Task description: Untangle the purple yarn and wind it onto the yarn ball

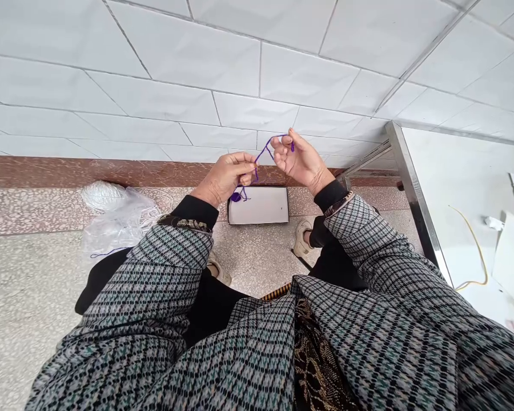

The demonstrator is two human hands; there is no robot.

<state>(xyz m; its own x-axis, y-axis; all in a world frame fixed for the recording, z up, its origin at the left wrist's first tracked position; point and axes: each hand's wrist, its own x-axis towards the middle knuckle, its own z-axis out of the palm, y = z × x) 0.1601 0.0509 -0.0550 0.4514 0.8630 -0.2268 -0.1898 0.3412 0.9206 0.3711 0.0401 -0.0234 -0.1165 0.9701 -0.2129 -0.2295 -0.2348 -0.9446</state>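
Note:
My left hand (225, 177) is closed in a pinch on a strand of purple yarn (263, 153), and a small purple knot or loop hangs just below it. The yarn runs up and right to my right hand (300, 161), whose fingers are curled with the strand looped over them. Both hands are held up in front of me, above my knees, close together. Both arms wear checked grey sleeves with black cuffs.
A white box (260, 205) lies on the speckled floor under my hands, between my feet. A clear plastic bag with white cord (115, 214) sits at the left by the tiled wall. A white table with a metal edge (415, 194) stands at the right, a yellow cord (475, 245) on it.

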